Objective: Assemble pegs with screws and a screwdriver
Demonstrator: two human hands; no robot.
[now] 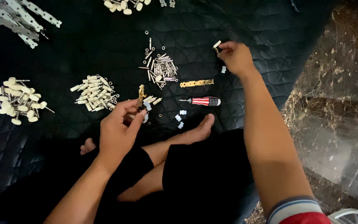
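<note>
My left hand (119, 128) grips a small brass plate assembly (141, 96) with cream pegs fitted to it, held upright above the black quilted mat (104, 45). My right hand (236, 56) reaches far forward and pinches a cream-headed peg (216, 45) between its fingertips. A flat brass plate (197, 83) lies on the mat between the hands. Just below it rests a short screwdriver with a red-and-white striped handle (204, 101).
Piles of cream-headed pegs lie at left (19, 101), centre-left (94, 93) and top (123, 5). A heap of small metal posts and washers (159, 66) sits centre. Grey metal strips (19, 18) lie top left. My bare feet (197, 130) rest on the mat; marble floor (332, 83) shows at right.
</note>
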